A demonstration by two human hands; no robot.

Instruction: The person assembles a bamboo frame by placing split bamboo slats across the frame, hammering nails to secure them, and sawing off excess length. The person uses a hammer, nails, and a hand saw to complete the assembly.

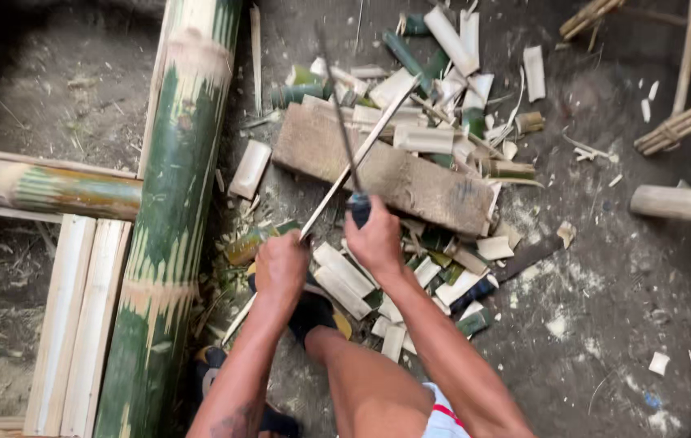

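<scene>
The left hand (280,266) is closing in a fist around the near end of a thin bamboo strip (359,154), which is slanting up and away across a weathered wooden block (386,172) lying on the dirt floor (605,308). The right hand (375,239) is gripping the dark handle of a long narrow blade (338,105); the blade is crossing the strip just above both hands, though motion blur is making it hard to tell whether the edge is biting into the strip or only lying against it. Split bamboo offcuts (442,81) are lying heaped around and beyond the block, some green-skinned, some pale. A thick green bamboo pole (171,219) is running alongside to the left, with pale split slats (78,316) beside it. Risk, as judged: the two hands are working very near each other, so a blade slipping off the strip's narrow edge could be running toward the left fingers or the bare knee below. The strip is resting on the block only partway, so it may be flexing or twisting under pressure. Loose offcuts underfoot could also be shifting.
</scene>
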